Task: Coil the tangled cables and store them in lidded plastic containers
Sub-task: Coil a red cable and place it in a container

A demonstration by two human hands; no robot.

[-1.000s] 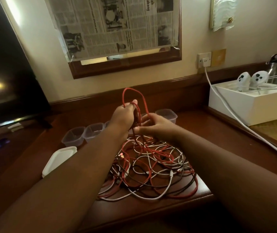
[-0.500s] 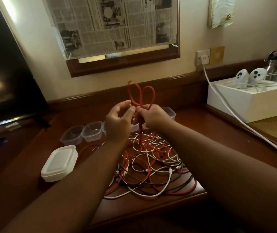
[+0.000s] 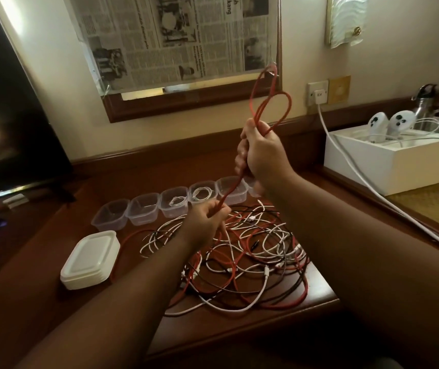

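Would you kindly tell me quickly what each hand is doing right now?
Left hand: pinches the red braided cable low, just above the tangled pile.
Right hand: raised, grips the same cable's loops.

We see a polished dark wood surface (image 3: pixel 317 288), clear plastic containers (image 3: pixel 144 209), matt white plastic lids (image 3: pixel 90 259), a red cable (image 3: pixel 263 102) with a matt jacket, printed newspaper (image 3: pixel 175 35), a metal bottle (image 3: pixel 424 107).

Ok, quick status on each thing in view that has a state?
Red cable: partly coiled, loops raised.
Right hand: grips the loops.
Left hand: pinches the cable's trailing run.
Cable pile: tangled on the table.
Containers: open, two hold coiled white cables.
Lids: stacked, off.
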